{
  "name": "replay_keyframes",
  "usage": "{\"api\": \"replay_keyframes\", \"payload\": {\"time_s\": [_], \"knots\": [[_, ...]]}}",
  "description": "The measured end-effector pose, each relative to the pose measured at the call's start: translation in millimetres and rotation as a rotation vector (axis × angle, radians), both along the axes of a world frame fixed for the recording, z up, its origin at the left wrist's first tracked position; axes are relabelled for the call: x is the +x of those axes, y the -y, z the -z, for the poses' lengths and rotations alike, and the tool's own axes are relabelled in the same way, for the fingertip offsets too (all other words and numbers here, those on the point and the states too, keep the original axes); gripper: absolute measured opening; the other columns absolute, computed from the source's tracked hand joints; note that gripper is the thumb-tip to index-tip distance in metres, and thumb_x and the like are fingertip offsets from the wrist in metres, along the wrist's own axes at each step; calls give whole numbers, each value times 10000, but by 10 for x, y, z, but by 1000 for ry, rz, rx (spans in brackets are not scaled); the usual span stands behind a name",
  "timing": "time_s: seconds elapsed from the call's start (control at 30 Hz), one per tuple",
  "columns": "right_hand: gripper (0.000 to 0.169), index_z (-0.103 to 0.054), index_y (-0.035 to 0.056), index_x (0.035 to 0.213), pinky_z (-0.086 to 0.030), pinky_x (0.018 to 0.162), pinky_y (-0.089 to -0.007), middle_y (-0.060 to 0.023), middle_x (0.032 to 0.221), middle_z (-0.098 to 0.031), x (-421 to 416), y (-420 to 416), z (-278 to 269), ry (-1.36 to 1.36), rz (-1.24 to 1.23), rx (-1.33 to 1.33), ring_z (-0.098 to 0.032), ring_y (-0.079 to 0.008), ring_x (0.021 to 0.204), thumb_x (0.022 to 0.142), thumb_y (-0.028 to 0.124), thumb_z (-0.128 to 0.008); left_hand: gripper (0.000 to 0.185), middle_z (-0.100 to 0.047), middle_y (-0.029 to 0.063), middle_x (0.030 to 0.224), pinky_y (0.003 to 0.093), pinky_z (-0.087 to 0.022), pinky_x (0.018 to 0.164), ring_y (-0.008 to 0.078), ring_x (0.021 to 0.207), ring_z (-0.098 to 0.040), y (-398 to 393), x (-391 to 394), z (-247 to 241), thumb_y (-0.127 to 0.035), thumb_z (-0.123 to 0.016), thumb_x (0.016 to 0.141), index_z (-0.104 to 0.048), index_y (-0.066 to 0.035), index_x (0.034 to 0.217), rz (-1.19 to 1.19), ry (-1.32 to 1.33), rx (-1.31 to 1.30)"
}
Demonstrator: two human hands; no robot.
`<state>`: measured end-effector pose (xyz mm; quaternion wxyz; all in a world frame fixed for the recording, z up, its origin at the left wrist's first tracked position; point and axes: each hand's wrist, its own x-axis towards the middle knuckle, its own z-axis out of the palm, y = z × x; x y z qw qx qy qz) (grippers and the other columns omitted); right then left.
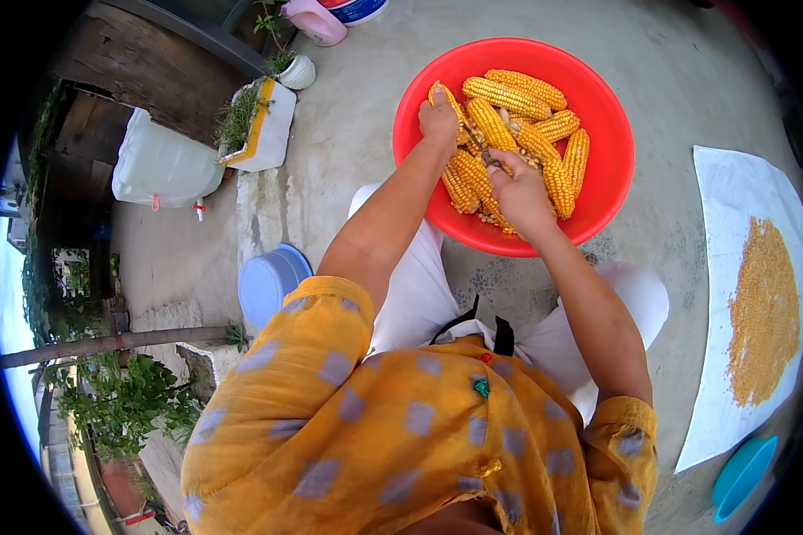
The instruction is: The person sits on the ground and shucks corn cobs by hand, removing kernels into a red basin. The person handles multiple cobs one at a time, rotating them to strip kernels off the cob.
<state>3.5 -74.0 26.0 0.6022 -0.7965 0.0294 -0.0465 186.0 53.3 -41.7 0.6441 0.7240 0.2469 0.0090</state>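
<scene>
A wide red plastic basin [605,114] sits on the floor in front of my knees, holding several ears of dried yellow corn [505,97] with loose kernels between them. At the basin's left side, my left hand [439,120] grips one ear of corn [450,102], its thumb along the top. My right hand [523,192] is closed around the handle of a thin metal tool [474,138], possibly a screwdriver. The tool's shaft points up and left to the lower end of the held ear. Whether its tip is in the kernels is hard to tell.
On the right, a white sheet [716,281] carries a heap of corn kernels [766,314], with a teal basin [743,478] below it. A blue basin [268,284] stands left of my leg. Farther left are a foam planter [271,130] and a large translucent water container [164,160].
</scene>
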Motion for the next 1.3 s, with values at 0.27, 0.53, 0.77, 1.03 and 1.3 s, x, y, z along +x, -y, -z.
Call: {"api": "replay_keyframes", "payload": {"time_s": [0.27, 0.53, 0.77, 1.03, 1.3], "knots": [[354, -563, 97, 1175, -514, 535, -423, -196, 752, -620, -63, 13, 79, 268, -11, -856, -631, -335, 582, 826, 136, -517, 593, -419, 207, 1347, 406, -395, 972, 331, 1205, -451, -12, 29, -102, -437, -383, 946, -386, 22, 1321, 72, -38, -95], [333, -570, 25, 1157, -487, 687, -431, -219, 842, -638, 150, 45, -80, -224, 12, 309, -640, -332, 747, 851, 151, -532, 582, -427, 192, 1341, 406, -415, 948, 316, 1184, -472, 5, 4, -139, -415, -387, 951, -377, 37, 1319, 68, -31, -102], [303, -582, 78, 1137, -486, 520, -452, -203, 684, -610, 69, -72, 3, 215, 26, -719, -628, -349, 625, 846, 133, -517, 466, -543, 147, 975, 375, -494, 635, 255, 776, -562, -80, 104, 13, -423, -331, 969, -472, 7, 1081, 51, 52, -94], [343, -567, 51, 1147, -511, 664, -451, -219, 759, -636, 206, -99, 76, 125, 73, -183, -634, -367, 696, 823, 144, -510, 585, -457, 216, 1302, 406, -440, 913, 321, 1147, -499, -105, 193, 74, -417, -378, 954, -393, 57, 1297, 127, -23, -84], [282, -602, 56, 1098, -506, 634, -422, -213, 772, -643, 178, -101, 101, 143, 36, -725, -632, -338, 628, 846, 152, -520, 584, -467, 221, 1285, 416, -438, 907, 327, 1136, -504, 5, 19, -84, -415, -385, 951, -405, 69, 1278, 74, -36, -92]]}}
